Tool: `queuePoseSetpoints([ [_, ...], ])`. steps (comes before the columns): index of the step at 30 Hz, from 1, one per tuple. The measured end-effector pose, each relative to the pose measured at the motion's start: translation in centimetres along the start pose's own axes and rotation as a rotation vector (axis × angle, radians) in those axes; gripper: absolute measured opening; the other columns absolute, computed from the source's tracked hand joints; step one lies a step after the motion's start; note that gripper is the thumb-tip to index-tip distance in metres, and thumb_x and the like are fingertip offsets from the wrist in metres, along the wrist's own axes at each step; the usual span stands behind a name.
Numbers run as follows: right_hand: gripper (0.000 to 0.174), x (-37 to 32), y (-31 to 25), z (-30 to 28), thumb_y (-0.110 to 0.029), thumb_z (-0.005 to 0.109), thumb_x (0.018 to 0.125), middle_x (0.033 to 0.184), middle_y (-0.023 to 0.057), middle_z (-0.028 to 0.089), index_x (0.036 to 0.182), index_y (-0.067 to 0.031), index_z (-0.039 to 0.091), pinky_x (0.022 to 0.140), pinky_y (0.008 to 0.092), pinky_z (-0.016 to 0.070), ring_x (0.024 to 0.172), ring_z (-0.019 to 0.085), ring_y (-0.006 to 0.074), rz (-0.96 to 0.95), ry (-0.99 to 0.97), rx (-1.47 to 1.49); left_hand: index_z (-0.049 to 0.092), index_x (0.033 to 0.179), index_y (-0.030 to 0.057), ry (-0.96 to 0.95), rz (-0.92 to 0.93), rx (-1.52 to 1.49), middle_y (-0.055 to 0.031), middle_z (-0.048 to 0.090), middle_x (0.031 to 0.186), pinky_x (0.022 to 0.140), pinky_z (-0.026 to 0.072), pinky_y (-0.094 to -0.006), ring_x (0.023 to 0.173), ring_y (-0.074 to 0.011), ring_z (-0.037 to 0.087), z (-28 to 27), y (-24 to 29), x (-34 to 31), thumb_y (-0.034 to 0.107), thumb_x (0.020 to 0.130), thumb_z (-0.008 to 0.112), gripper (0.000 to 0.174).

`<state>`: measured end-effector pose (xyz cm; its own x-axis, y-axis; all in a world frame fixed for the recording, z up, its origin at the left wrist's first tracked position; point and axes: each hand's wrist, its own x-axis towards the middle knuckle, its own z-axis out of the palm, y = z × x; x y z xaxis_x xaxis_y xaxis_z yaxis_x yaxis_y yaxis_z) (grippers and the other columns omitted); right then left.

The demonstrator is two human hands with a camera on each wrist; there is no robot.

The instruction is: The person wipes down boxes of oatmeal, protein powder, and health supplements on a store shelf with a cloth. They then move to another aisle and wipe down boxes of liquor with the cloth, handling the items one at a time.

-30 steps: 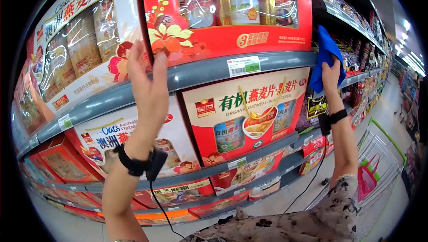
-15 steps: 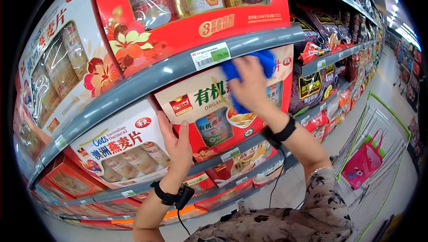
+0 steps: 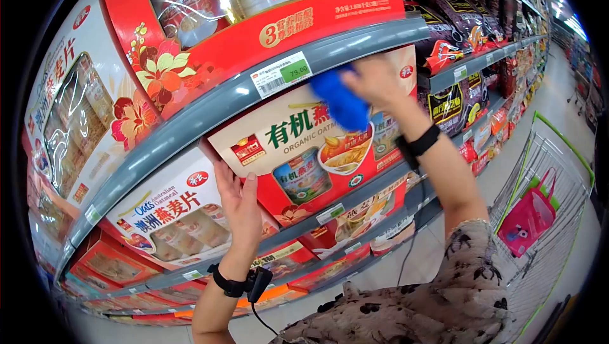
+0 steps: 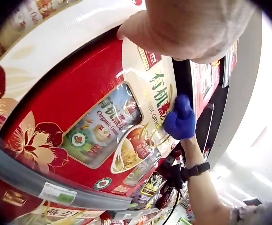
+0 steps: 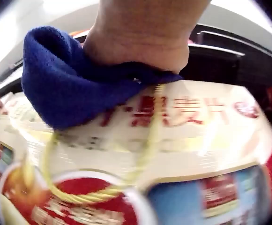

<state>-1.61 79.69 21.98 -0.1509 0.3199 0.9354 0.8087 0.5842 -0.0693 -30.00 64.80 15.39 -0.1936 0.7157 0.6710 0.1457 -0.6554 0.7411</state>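
Under the upper shelf edge, my right hand (image 3: 379, 84) grips a bunched blue cloth (image 3: 342, 102) against the upper front of a cream and red oatmeal box (image 3: 254, 176). The right wrist view shows the cloth (image 5: 63, 89) over the box's top edge, beside a looped yellow cord handle (image 5: 86, 198); the wrist (image 5: 145, 37) hides the fingers. My left hand (image 3: 241, 207), fingers extended, is at that box's left edge, beside a white oatmeal box (image 3: 174, 207). In the left wrist view, the left hand (image 4: 187, 28) lies over the box's corner.
A large red gift box (image 3: 209, 58) stands on the shelf above, behind a grey shelf edge (image 3: 342, 43) with a price label (image 3: 279, 76). Dark bagged goods (image 3: 447, 112) fill shelves at the right. A cart (image 3: 552, 217) holds a pink bag (image 3: 526, 220).
The right hand and cloth have come from the right end of the shelf onto the cream and red box. The left hand has dropped from the upper shelf to the box's left edge.
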Motion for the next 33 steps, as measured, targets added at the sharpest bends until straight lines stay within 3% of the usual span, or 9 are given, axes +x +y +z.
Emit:
queuePoseSetpoints([
  [4, 0.035, -0.2, 9.8, -1.5, -0.028, 0.052, 0.086, 0.108, 0.0224, 0.061, 0.107, -0.0015, 0.063, 0.095, 0.0457, 0.0402, 0.107, 0.052, 0.0399, 0.12, 0.046, -0.254, 0.007, 0.146, -0.0046, -0.025, -0.012, 0.018, -0.0214, 0.014, 0.152, 0.112, 0.0208, -0.0365, 0.137, -0.0263, 0.025, -0.2, -0.1, 0.0, 0.003, 0.092, 0.053, 0.072],
  [6, 0.041, 0.0, 10.8, -1.6, -0.036, 0.052, 0.087, 0.111, 0.0219, 0.061, 0.108, -0.0031, 0.064, 0.094, 0.0464, 0.0411, 0.106, 0.054, 0.0393, 0.146, 0.005, -0.243, 0.007, 0.146, -0.0046, -0.04, -0.043, 0.034, -0.0198, 0.018, 0.15, 0.111, 0.0243, -0.0356, 0.135, -0.0246, 0.029, 0.1, 0.6, 0.1, 0.003, 0.092, 0.053, 0.071],
  [11, 0.05, 1.0, 0.3, -1.9, -0.05, 0.058, 0.081, 0.109, 0.0193, 0.063, 0.11, -0.0104, 0.065, 0.093, 0.0457, 0.0425, 0.102, 0.058, 0.0365, 0.024, -0.08, -0.041, 0.011, 0.145, -0.0054, 0.024, -0.061, 0.023, -0.017, 0.026, 0.145, 0.11, 0.0261, -0.0345, 0.132, -0.0229, 0.033, 0.0, -0.6, -0.1, 0.005, 0.093, 0.052, 0.067],
  [13, 0.051, 1.2, -3.8, -0.5, -0.047, 0.064, 0.079, 0.105, 0.0216, 0.064, 0.111, -0.0076, 0.063, 0.09, 0.0445, 0.0456, 0.099, 0.059, 0.0384, -0.154, -0.045, 0.105, 0.013, 0.145, -0.0057, 0.044, -0.078, 0.027, -0.0163, 0.027, 0.144, 0.109, 0.0266, -0.034, 0.131, -0.0225, 0.034, -0.2, -0.7, -0.1, 0.006, 0.094, 0.051, 0.065],
  [17, 0.053, 1.2, -12.2, 1.9, -0.038, 0.07, 0.069, 0.1, 0.0162, 0.065, 0.114, -0.0106, 0.06, 0.088, 0.0426, 0.0472, 0.096, 0.061, 0.0337, -0.142, -0.25, 0.247, 0.019, 0.144, -0.0052, 0.074, -0.11, 0.085, -0.0155, 0.032, 0.143, 0.109, 0.0273, -0.0321, 0.131, -0.0217, 0.035, -0.4, 0.0, 0.1, 0.02, 0.1, 0.044, 0.056],
  [21, 0.046, -0.8, -19.0, 4.7, -0.018, 0.07, 0.064, 0.107, 0.0117, 0.062, 0.109, -0.0111, 0.061, 0.097, 0.047, 0.0408, 0.102, 0.058, 0.0323, -0.412, 0.181, 0.387, 0.022, 0.145, -0.0005, 0.056, -0.152, -0.09, -0.013, 0.034, 0.145, 0.111, 0.0227, -0.0333, 0.133, -0.0221, 0.032, -1.7, -0.3, 0.7, 0.037, 0.101, 0.039, 0.06],
  [26, 0.039, -7.5, -19.0, 8.0, -0.007, 0.063, 0.069, 0.121, 0.0109, 0.058, 0.108, -0.0042, 0.061, 0.105, 0.045, 0.0337, 0.122, 0.048, 0.0298, -0.381, 0.201, 0.493, 0.027, 0.143, 0.0018, -0.06, -0.172, -0.036, -0.0096, 0.041, 0.139, 0.109, 0.0256, -0.0344, 0.127, -0.0198, 0.038, -1.7, 1.8, 0.1, 0.038, 0.101, 0.038, 0.057],
  [30, 0.038, -14.6, -15.1, 8.6, -0.008, 0.063, 0.07, 0.122, 0.0093, 0.057, 0.107, -0.0075, 0.062, 0.107, 0.0437, 0.0325, 0.124, 0.047, 0.0291, -0.489, -0.03, 0.428, 0.019, 0.143, -0.0037, -0.135, 0.128, 0.489, -0.0228, 0.032, 0.139, 0.107, 0.0276, -0.0397, 0.129, -0.0308, 0.034, -2.4, 1.6, -1.5, 0.025, 0.09, 0.061, 0.073],
  [33, 0.037, -19.9, -11.8, 8.6, -0.012, 0.063, 0.071, 0.124, 0.009, 0.056, 0.107, -0.0096, 0.062, 0.107, 0.0426, 0.0331, 0.12, 0.049, 0.0269, -0.632, -0.254, 0.366, 0.026, 0.141, -0.0035, -0.127, 0.359, 0.701, -0.024, 0.033, 0.139, 0.107, 0.0284, -0.0429, 0.131, -0.0368, 0.032, -1.7, 4.2, -1.2, 0.018, 0.085, 0.065, 0.072],
])
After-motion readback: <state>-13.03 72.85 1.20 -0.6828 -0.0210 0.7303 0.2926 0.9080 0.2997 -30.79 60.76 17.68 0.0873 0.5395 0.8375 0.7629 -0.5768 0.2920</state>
